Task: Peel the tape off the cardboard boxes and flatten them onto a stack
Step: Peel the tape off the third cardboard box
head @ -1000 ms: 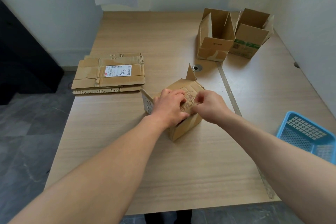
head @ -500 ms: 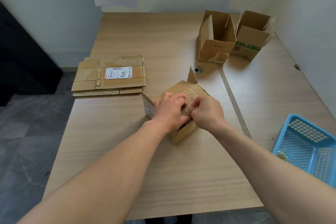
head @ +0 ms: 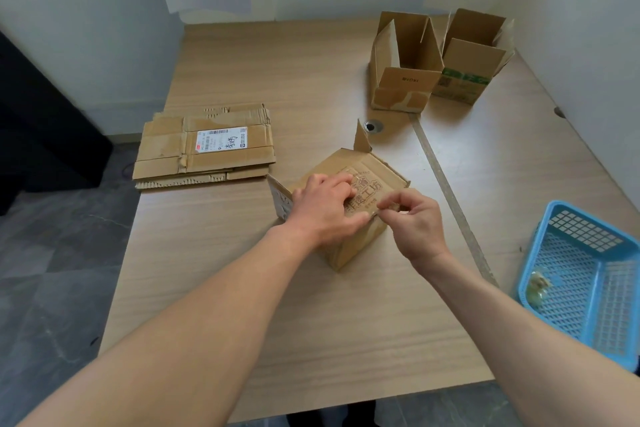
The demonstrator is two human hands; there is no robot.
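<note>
The stack [head: 204,146] lies flat at the table's [head: 242,288] left edge, and one careless toss could push it over the side. Mid-table, the left hand [head: 325,208] holds the box [head: 360,177] down, fingers bent on top and thumb along the near edge. If that hold slackens, I reckon the box will skid or tip with the pull. The right hand [head: 415,222] pinches at the box's near right edge, presumably on tape too clear for me to see. Pulled too fast, it could snap short or tear the printed face.

By my count: one stack, sheets uncountable; one box being worked; two open boxes [head: 405,80] far right, side by side; one basket [head: 588,274] near right with one wad [head: 536,286] in it.
</note>
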